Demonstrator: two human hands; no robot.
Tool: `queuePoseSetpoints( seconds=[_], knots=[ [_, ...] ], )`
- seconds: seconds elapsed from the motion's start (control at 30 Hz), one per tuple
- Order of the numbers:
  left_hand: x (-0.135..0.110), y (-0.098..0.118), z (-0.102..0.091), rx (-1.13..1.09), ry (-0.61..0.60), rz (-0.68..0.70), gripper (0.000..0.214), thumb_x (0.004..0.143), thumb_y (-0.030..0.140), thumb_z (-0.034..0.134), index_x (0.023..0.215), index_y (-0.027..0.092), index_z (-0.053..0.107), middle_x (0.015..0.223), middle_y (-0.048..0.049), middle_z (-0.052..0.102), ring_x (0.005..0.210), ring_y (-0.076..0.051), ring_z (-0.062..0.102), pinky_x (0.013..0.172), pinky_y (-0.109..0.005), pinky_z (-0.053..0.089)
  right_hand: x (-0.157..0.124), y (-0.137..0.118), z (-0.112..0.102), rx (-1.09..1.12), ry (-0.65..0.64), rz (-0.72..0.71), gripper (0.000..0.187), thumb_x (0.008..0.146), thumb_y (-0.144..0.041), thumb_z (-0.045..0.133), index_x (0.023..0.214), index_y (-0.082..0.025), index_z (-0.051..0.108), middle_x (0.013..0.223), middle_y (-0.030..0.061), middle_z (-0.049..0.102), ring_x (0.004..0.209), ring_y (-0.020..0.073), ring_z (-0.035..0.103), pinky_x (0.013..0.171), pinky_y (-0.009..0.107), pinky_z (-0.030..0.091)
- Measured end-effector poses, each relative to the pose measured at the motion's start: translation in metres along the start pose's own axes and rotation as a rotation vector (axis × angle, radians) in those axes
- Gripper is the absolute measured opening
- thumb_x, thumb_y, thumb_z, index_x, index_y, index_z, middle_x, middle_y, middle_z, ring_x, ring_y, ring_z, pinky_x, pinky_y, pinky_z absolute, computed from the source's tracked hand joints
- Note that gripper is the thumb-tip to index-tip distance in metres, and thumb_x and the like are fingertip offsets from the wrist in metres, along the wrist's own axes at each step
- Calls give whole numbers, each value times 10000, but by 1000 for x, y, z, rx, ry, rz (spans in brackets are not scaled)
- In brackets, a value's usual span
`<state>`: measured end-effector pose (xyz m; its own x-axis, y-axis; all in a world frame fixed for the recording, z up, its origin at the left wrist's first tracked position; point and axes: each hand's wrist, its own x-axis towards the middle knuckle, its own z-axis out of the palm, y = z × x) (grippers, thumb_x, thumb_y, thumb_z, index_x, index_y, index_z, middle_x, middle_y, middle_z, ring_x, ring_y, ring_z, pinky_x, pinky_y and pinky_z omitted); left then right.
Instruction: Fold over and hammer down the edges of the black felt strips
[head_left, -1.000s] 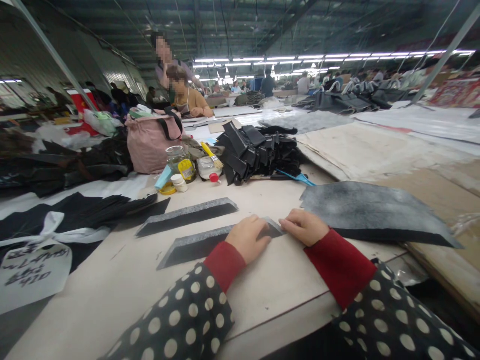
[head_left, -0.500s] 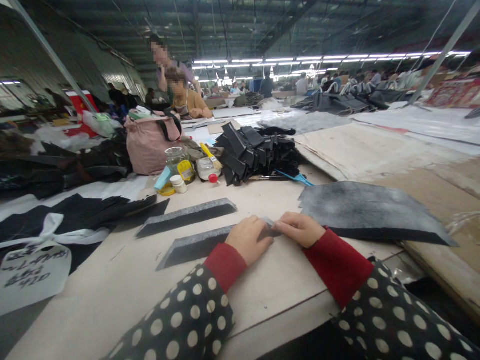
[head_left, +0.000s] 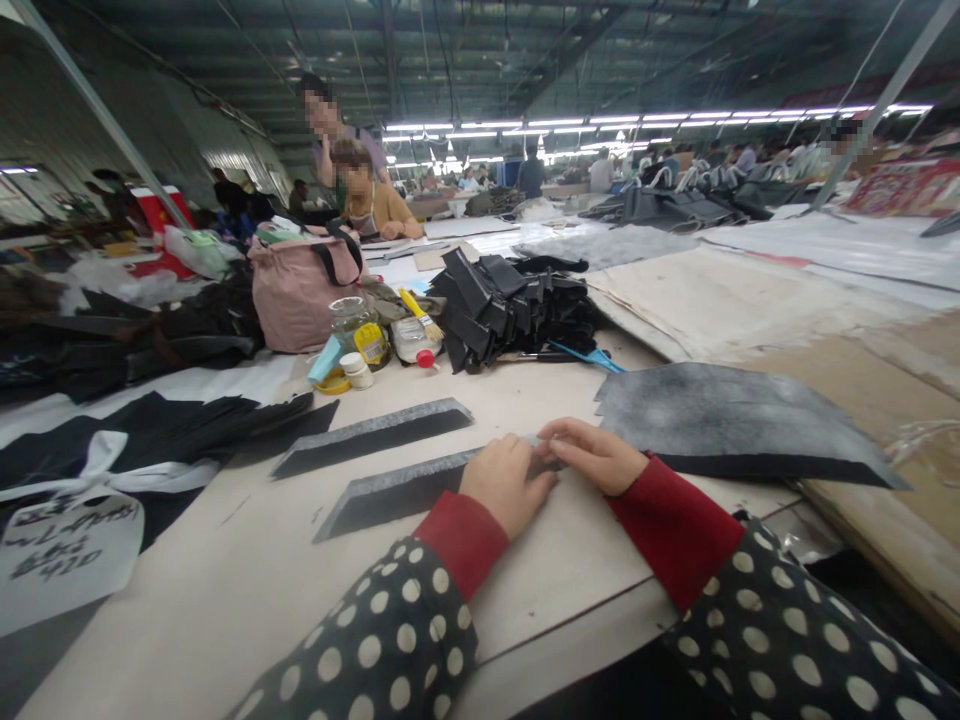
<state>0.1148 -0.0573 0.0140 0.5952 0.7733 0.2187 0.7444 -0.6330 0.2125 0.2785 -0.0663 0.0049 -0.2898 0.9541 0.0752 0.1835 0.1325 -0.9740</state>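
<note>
A long grey strip with a black edge point(head_left: 390, 492) lies on the beige table point(head_left: 247, 560) in front of me. My left hand point(head_left: 508, 482) rests curled on the strip's right end. My right hand point(head_left: 591, 455) meets it from the right, fingers pressed together on the same end. The tip of the strip is hidden under both hands. A second, similar strip point(head_left: 375, 432) lies just beyond it, untouched.
A large grey sheet point(head_left: 735, 420) lies to the right. Behind are a heap of black pieces point(head_left: 510, 300), a blue-handled tool point(head_left: 589, 355), a jar, small bottles and a brush point(head_left: 375, 335), and a pink bag point(head_left: 300, 285). Black fabric and a written label point(head_left: 71, 545) lie left. People work further back.
Both hands have slid a little to the left along the strip's right end, and the right hand's fingers now cover more of it. The strip itself has stayed put.
</note>
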Motion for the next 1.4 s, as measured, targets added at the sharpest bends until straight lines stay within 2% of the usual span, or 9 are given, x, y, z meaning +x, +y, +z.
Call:
queuePoseSetpoints(
  seconds=[0.17,0.47,0.73,0.83,0.93,1.07,1.17,1.23,1.4],
  knots=[
    [0,3,1,18,19,-37,134,799,291,427,788,186,508,837,-36,534,808,-185,500,690,-289,409,1,1,0,27,-6,-40,278,738,-378,490,910,-166,439,869,56,578,816,138,571,792,341,443],
    [1,-3,-10,-143,32,-119,74,756,218,414,703,200,463,689,14,505,643,-139,478,560,-249,341,-2,-3,-2,-502,97,-141,158,756,-239,419,804,-158,546,746,27,590,705,128,531,681,268,427],
    [3,-32,-5,-820,6,-331,102,744,249,405,671,179,421,638,32,479,665,-122,493,619,-246,398,0,1,-1,-796,-24,-341,215,756,-166,442,847,-177,636,814,53,599,770,148,517,731,282,385],
    [-2,-36,-4,-1141,-25,-401,120,775,287,403,802,176,443,760,7,526,743,-125,546,689,-267,433,-1,-1,1,-948,18,-324,197,758,-205,475,834,-227,655,788,41,573,740,150,488,703,292,352],
    [-5,-36,-5,-1262,-70,-387,272,804,292,398,1062,207,394,950,-46,543,847,-141,565,752,-292,431,-2,-3,3,-1029,9,-306,166,756,-215,484,773,-216,649,745,31,560,703,141,464,675,283,328],
    [-5,-35,-10,-1204,-64,-268,454,773,211,438,1205,190,298,1033,-90,535,913,-164,546,744,-289,429,-1,-2,4,-1038,1,-323,175,765,-211,458,745,-184,629,725,33,558,694,134,461,669,269,321],
    [-8,-41,-24,-1034,88,-195,340,753,215,462,1085,144,446,964,-80,561,894,-167,532,740,-275,419,0,-1,4,-1038,5,-342,202,773,-217,432,699,-172,615,708,34,557,680,132,460,665,265,320],
    [-16,-52,-37,-851,162,-198,239,761,252,463,964,145,529,903,-59,571,843,-159,530,712,-261,418,0,-1,4,-1043,-1,-350,243,790,-234,403,670,-168,603,698,36,556,668,130,460,659,263,318],
    [-65,-98,-58,-529,153,-276,194,769,278,455,892,166,555,847,-30,560,773,-146,527,660,-250,424,0,-4,4,-1011,-10,-318,443,870,-308,231,638,-157,577,666,52,554,641,131,470,644,263,320]
  ],
)
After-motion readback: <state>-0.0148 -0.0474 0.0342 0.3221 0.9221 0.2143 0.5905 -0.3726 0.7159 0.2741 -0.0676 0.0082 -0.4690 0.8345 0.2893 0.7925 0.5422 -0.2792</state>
